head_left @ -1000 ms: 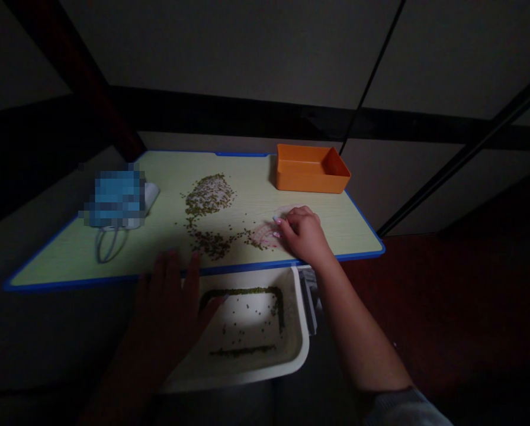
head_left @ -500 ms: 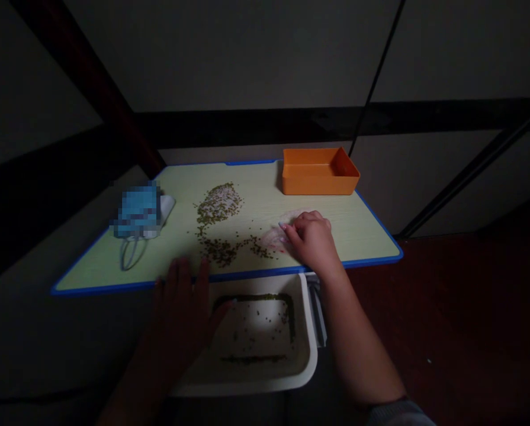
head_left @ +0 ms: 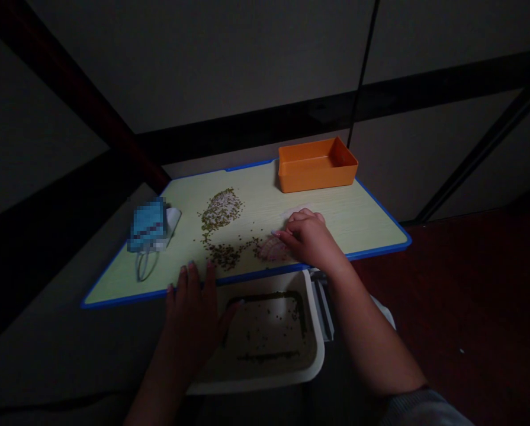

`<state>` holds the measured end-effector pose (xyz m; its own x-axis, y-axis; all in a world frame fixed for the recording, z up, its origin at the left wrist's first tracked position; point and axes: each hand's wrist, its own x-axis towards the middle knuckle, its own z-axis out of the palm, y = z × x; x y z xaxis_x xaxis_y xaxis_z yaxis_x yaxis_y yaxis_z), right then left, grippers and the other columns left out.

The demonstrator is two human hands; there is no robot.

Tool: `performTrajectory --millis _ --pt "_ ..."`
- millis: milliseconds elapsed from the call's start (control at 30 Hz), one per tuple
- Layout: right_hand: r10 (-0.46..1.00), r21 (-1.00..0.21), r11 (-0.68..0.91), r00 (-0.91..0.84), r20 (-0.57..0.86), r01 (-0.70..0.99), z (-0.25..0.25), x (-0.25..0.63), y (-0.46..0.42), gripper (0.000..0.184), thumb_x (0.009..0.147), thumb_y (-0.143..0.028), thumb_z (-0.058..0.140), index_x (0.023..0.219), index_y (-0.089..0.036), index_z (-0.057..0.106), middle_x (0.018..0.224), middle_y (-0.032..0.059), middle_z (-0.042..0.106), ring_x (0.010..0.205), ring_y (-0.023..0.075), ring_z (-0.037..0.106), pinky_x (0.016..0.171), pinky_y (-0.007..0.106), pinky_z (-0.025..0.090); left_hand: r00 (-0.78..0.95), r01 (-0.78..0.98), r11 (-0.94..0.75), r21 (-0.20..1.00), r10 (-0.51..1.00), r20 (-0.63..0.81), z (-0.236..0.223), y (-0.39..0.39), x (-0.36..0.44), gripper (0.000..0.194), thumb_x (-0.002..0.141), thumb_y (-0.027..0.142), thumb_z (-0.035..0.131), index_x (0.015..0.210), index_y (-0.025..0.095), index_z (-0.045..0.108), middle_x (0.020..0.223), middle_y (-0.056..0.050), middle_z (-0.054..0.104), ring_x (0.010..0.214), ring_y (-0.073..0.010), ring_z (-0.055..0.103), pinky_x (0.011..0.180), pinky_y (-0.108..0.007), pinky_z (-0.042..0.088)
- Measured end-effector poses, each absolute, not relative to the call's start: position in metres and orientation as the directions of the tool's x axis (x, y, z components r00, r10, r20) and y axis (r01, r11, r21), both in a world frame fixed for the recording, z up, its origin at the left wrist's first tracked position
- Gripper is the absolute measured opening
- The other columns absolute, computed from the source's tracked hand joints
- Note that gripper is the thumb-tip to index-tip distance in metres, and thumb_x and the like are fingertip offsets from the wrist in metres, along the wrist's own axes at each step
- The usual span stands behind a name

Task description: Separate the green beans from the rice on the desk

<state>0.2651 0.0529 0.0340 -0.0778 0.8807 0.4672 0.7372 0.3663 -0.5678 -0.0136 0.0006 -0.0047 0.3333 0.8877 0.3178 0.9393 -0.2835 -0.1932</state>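
Observation:
My right hand rests on the table with its fingers curled under and its thumb pointing left; whatever they may hold is hidden. A pale pink patch with curved lines lies beside its thumb; I cannot make out what it is. Left of that are dark seed-like grains. Farther back lies a heap of green and whitish grains. My left hand has its fingers spread at the table's front edge, thumb over a white basin with scattered grains inside.
An orange open box stands at the back right of the pale table, which has a blue rim. At the left lies a blurred blue item with a looped cord. A panelled wall rises behind.
The view has tilted. My right hand has shifted slightly on the table, and the pink patch beside it shows a more rounded, ringed outline. My left hand stays spread near the front edge.

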Motion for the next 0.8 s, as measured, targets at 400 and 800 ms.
performTrajectory --millis 400,800 --pt "0.884 -0.736 0.382 0.01 0.467 0.558 0.028 0.271 0.066 0.043 0.089 -0.032 0.06 0.051 -0.021 0.044 0.058 -0.0017 0.048 0.065 0.0143 0.046 0.07 0.03 0.034 0.314 0.945 -0.249 -0.214 0.875 0.369 -0.011 0.006 -0.008 0.086 0.084 0.063 0.039 0.146 0.005 0.029 0.148 -0.037 0.036 0.141 -0.0481 0.034 0.106 -0.068 0.035" --pt "0.856 -0.706 0.452 -0.042 0.515 0.546 0.03 0.315 0.067 0.043 0.086 -0.041 0.062 0.051 -0.022 0.048 0.061 0.001 0.053 0.072 0.0175 0.051 0.076 0.033 0.038 0.272 0.962 -0.256 -0.096 0.866 0.42 -0.015 0.007 0.005 0.087 0.082 0.056 0.048 0.146 0.001 0.026 0.149 -0.041 0.03 0.142 -0.054 0.028 0.106 -0.071 0.03"
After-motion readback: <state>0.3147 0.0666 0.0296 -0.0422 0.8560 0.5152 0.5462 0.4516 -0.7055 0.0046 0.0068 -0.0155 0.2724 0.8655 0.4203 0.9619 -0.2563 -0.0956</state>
